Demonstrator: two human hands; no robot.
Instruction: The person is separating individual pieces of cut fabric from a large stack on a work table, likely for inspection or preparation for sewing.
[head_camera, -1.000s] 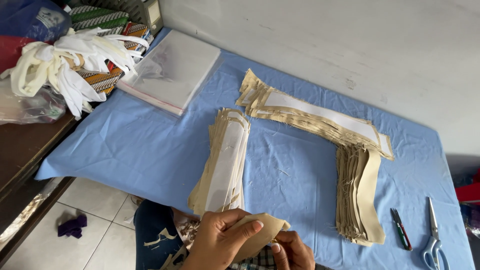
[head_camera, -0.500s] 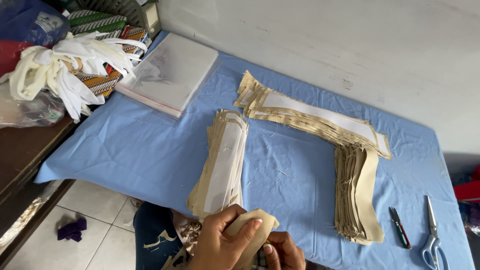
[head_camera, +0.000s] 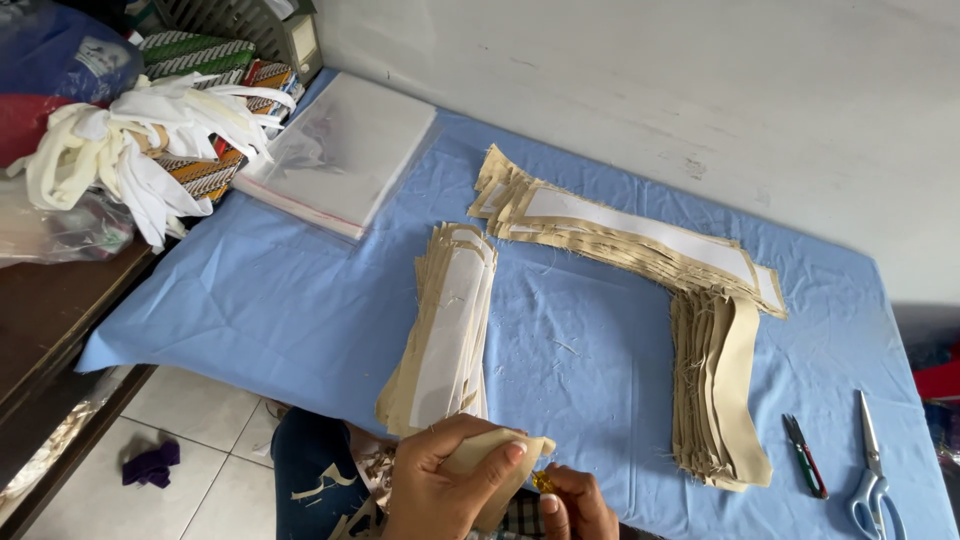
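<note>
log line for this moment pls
left hand: holds tan fabric piece | right hand: at its lower edge | stack: on blue cloth

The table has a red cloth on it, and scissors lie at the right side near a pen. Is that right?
Not quite. The head view shows the cloth on the table is blue, not red. The scissors do lie at the right side, near the pen.

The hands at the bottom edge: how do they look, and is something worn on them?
Both are bare. The left hand and right hand show no gloves, rings or watch, and no sleeve reaches the wrists. The nails look short and pale. The forearms are cut off by the picture edge.
</note>
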